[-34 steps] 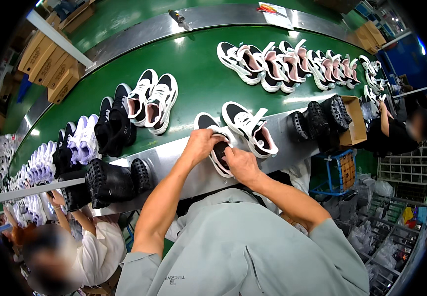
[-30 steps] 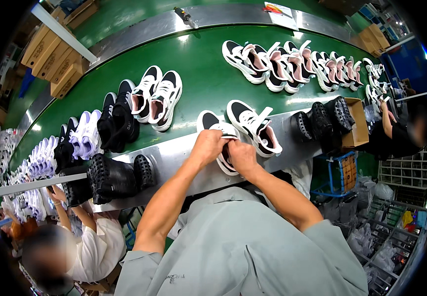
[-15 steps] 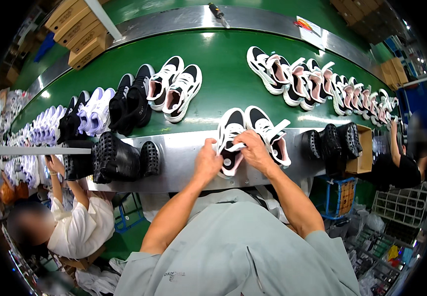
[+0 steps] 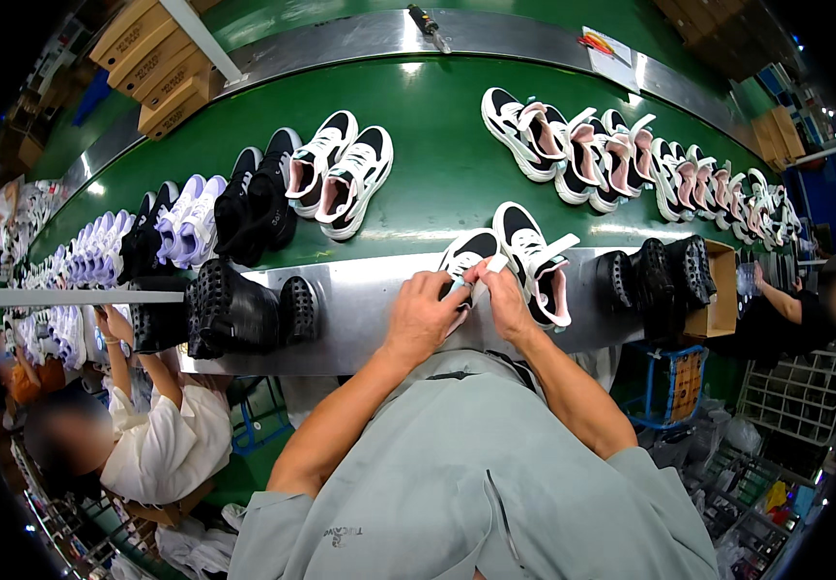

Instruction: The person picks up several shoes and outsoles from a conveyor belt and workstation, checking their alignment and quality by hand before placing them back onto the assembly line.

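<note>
A pair of black-and-white sneakers lies on the steel ledge in front of me: the left sneaker [image 4: 464, 253] under my hands, the right sneaker [image 4: 537, 261] with a pink lining beside it. My left hand [image 4: 423, 315] grips the left sneaker's opening. My right hand [image 4: 504, 298] pinches its white tongue from the right. Both forearms come up from my grey shirt at the lower edge.
A green conveyor belt [image 4: 437, 164] carries more sneaker pairs [image 4: 341, 174], with a long row [image 4: 631, 155] curving right. Black boots [image 4: 234, 309] and black shoes [image 4: 650, 280] stand on the ledge. A person in white [image 4: 147, 425] works at left; another person [image 4: 805, 300] works at right. Cardboard boxes [image 4: 162, 68] sit behind.
My hands stay on the same left sneaker, with the fingers shifted up to its tongue. The view has swung slightly, so the pair sits further right.
</note>
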Demonstrator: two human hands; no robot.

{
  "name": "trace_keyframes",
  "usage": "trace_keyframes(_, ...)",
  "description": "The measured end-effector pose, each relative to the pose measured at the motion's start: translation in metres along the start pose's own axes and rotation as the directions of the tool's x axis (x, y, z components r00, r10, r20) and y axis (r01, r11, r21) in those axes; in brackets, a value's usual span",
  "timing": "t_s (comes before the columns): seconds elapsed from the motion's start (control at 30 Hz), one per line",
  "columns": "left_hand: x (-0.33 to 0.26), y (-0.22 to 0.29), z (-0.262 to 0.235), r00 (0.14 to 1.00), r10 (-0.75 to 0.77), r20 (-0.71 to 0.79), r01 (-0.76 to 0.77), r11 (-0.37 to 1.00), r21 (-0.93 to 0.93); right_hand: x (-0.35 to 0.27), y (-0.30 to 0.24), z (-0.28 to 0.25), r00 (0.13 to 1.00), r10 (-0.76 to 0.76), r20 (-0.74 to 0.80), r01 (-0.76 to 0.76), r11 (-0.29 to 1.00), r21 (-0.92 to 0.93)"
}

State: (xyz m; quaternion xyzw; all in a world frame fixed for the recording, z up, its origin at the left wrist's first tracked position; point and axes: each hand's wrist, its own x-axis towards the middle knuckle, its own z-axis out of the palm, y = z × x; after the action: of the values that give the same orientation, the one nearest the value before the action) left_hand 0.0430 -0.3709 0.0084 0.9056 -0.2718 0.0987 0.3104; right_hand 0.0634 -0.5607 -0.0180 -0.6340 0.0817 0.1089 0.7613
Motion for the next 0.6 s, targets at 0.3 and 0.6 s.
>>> trace_keyframes(0.3, 0.008, -0.01, 0.0, 0.878, 0.407, 0.252, -0.434, 0.899, 0.058, -0.007, -0.004, -0.02, 0.975, 0.208, -0.075, -0.211, 0.977, -0.035)
trace_keyframes(0.6, -0.011, -0.006, -0.023, 0.96, 0.155, 0.233, -0.101, 0.969, -0.227, -0.004, -0.045, -0.01, 0.923, 0.215, 0.319, -0.141, 0.961, -0.239)
